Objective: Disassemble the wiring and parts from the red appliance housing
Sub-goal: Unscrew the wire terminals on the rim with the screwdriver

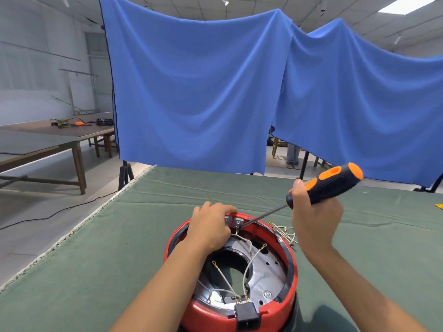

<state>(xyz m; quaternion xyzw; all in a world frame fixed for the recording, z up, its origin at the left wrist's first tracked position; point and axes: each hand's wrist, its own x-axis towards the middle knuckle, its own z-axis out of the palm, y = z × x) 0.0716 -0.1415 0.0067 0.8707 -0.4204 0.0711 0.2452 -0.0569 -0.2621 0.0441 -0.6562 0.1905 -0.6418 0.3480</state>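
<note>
Screwdriver [324, 186] gripped in right hand [314, 219], shaft slanting down and leftward, tip meeting grey terminal block [236, 222] on far inner rim of red housing [282, 310]. Left hand [211, 226] nearer, fingers curled over that rim, pinning block's left side. Housing directly ahead, open side up, on green cloth [143, 236]. White wires [249, 267] looping inside. Loose wires [285, 232] just right. Bare cloth beyond for levering outward.

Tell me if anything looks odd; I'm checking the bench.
Nothing looks damaged. Loose wires lie on the cloth beside the red housing, apparently already removed, fitting the disassembly.
</note>
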